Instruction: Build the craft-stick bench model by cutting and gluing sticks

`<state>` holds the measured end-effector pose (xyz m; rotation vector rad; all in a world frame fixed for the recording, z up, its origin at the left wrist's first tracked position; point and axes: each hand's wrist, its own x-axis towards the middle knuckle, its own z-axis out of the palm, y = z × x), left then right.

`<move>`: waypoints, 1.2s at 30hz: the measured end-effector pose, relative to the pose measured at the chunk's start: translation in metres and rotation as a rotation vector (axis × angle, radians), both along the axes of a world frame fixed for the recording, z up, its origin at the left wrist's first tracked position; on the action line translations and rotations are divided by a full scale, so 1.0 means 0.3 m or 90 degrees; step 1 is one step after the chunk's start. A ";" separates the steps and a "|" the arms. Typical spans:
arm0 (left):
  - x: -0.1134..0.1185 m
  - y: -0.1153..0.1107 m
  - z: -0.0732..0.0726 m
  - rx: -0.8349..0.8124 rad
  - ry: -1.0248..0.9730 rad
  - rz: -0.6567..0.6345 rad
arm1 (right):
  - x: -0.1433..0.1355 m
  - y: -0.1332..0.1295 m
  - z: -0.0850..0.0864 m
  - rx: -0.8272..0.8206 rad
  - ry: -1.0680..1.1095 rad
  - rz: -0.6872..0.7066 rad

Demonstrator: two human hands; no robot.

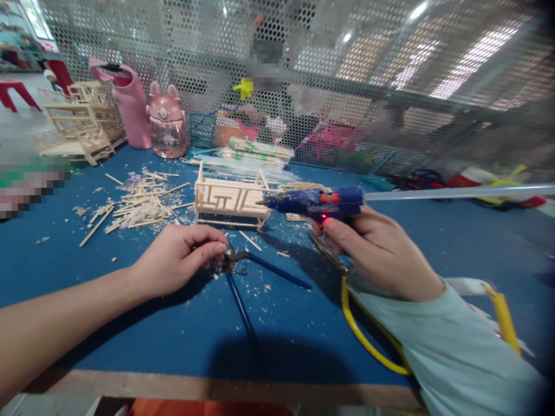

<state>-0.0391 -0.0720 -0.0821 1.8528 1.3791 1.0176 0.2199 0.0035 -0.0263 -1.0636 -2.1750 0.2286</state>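
Note:
My right hand [381,248] grips a blue hot glue gun [303,202] with a red light lit. Its nozzle points left, and a long clear glue stick [455,192] runs out of its back. My left hand [186,257] is pinched closed at the jaws of blue-handled pliers [277,270], which lie with their handles spread. Behind the nozzle stands a small piece of wooden stick furniture [232,202], like a bench with a patterned back. Below my right hand lie yellow-handled scissors [353,323], partly hidden by the sleeve.
Loose wooden sticks [143,202] and scraps cover the left of the blue table [173,346]. Bundled sticks [260,150], a pink bottle [132,110] and a clear-bodied bottle [167,130] stand toward the perforated metal screen [195,46]. More stick furniture [80,118] sits at the far left.

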 end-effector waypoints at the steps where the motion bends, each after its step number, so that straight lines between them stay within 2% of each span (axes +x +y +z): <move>1: -0.001 0.002 -0.002 -0.002 -0.001 0.001 | 0.005 0.001 0.002 0.005 -0.017 0.001; 16: 0.002 0.007 0.002 0.005 -0.005 -0.006 | 0.019 0.009 -0.010 0.008 -0.062 -0.001; 27: 0.000 0.012 0.000 -0.002 -0.005 -0.008 | 0.020 0.009 -0.006 -0.005 -0.030 0.044; 36: -0.002 0.006 0.003 -0.022 -0.005 -0.018 | 0.027 0.021 -0.015 0.024 -0.021 0.073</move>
